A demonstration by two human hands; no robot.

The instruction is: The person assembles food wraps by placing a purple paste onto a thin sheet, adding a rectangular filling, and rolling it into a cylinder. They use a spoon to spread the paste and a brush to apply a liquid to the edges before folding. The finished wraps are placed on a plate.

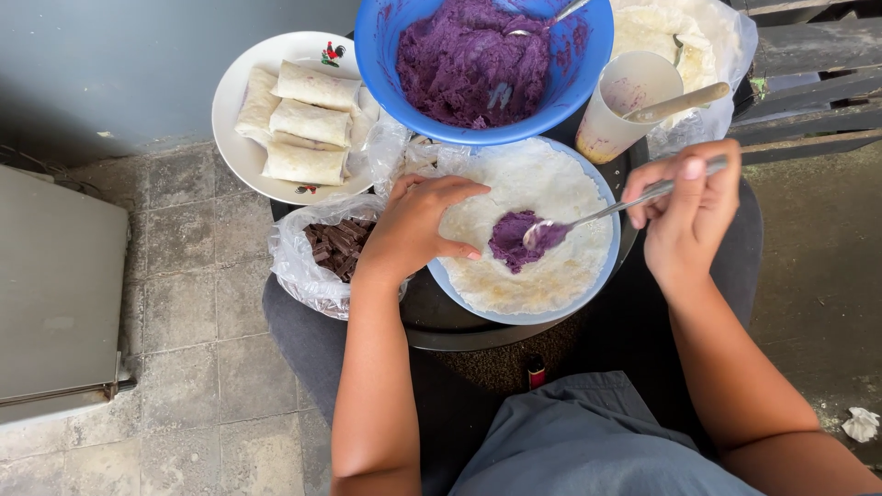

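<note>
Over a grey stone-tiled floor, a round dark tray carries a blue plate with a wrapper; the left hand presses it, fingers spread, the right hand pinches a spoon in purple paste.

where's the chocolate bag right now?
Head view, left of centre: the chocolate bag sits below the plate of rolls, just left of the left hand.

Blue bowl and cup behind wrapper

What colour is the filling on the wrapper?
Purple, seen in the head view: filling on the pale wrapper.
</note>
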